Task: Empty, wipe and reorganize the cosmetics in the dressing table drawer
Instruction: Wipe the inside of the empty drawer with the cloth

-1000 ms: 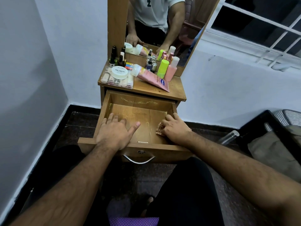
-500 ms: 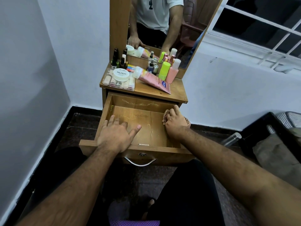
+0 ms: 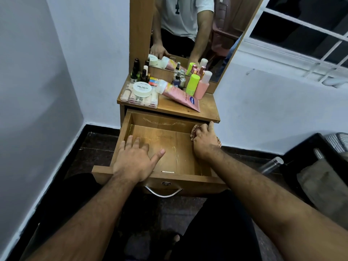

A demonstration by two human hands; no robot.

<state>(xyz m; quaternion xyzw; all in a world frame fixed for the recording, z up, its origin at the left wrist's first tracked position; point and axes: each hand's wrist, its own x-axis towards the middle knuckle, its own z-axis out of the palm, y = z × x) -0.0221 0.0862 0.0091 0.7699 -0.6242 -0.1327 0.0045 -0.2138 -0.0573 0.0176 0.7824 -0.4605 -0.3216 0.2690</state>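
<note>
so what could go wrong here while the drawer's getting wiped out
The drawer is pulled far out, and the left hand presses on its floor; leaning harder might tip or strain it. The right hand works the cloth in the back corner just under the tabletop edge, so knuckles could knock it. The pink tube lies near that edge and a bump could drop it in.

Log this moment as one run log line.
stage: wiping | drawer: open, emptied | right hand: cloth, far right corner | left hand: flat inside | cosmetics: on top
</note>
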